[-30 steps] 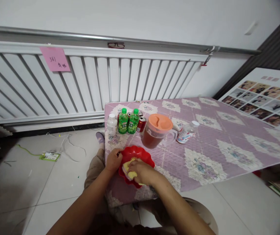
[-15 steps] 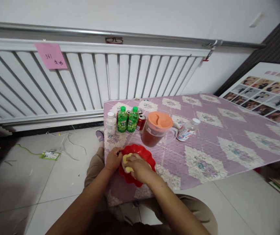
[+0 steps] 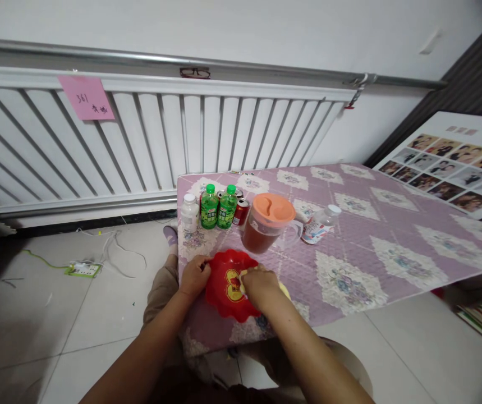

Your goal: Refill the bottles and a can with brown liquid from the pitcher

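Observation:
A red scalloped plate with a yellow and red print at its centre sits at the near left corner of the table. My left hand is closed on its left rim, thumb and fingers pinching the edge. Over the plate's right side, my right hand is closed around a yellow cloth, part of which sticks out to the right past the rim. The hand itself hides most of the cloth.
Behind the plate stand a white bottle, two green bottles, red cans and a pitcher with an orange lid. A clear labelled bottle is further right. A white radiator lines the wall.
My right hand has moved right with the yellow cloth, from the plate's middle to its right side, uncovering the print. My left hand keeps its hold on the rim.

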Available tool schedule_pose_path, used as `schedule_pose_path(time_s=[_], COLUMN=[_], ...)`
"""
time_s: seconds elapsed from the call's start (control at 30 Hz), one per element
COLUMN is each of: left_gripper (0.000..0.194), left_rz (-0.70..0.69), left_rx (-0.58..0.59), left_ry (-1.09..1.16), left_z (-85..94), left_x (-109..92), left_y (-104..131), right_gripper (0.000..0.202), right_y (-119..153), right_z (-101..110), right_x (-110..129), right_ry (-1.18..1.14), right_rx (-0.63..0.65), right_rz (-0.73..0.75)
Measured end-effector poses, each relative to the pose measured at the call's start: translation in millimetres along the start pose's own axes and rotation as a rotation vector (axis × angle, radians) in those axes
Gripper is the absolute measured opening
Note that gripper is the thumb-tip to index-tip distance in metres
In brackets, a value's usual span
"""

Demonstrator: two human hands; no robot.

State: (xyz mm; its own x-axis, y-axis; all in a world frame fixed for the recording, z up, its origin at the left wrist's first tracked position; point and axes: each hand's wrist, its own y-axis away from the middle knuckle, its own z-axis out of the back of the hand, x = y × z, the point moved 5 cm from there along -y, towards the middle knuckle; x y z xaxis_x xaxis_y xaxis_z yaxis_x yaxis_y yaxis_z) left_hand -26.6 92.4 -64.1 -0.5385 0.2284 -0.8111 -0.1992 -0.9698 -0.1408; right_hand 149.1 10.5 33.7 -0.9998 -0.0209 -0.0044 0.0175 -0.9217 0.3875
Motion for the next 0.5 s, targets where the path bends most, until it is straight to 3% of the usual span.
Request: schedule_pose_path(time_s=[0.13,0.27,0.4,0.5], left_gripper=[0.031,0.031,0.032,0.032], left_rz=[-0.007,-0.022,-0.038,-0.044], left_rx=[-0.002,0.002,0.009,0.009], left_ry=[0.004,0.007,0.001,0.0], left_z=[-0.7,-0.6,-0.4,-0.5], left_x=[-1.1,-1.3,-1.9,-3.3], left_y=[0.5,1.6,2.5,2.6], right_gripper=[0.031,0.026,0.035,0.04], right_y=[5.7,7.7,-11.8,-21.7], right_z=[-9.4,-2.0,9.9,0.9], right_x=[22.9,31.7,12.5,11.4], right_ry=[-0.072,-0.221,-0.295,-0.297], right_rx=[0.021,0.002,-0.14,-0.18], right_rz=[0.1,0.26,0.136,0.039])
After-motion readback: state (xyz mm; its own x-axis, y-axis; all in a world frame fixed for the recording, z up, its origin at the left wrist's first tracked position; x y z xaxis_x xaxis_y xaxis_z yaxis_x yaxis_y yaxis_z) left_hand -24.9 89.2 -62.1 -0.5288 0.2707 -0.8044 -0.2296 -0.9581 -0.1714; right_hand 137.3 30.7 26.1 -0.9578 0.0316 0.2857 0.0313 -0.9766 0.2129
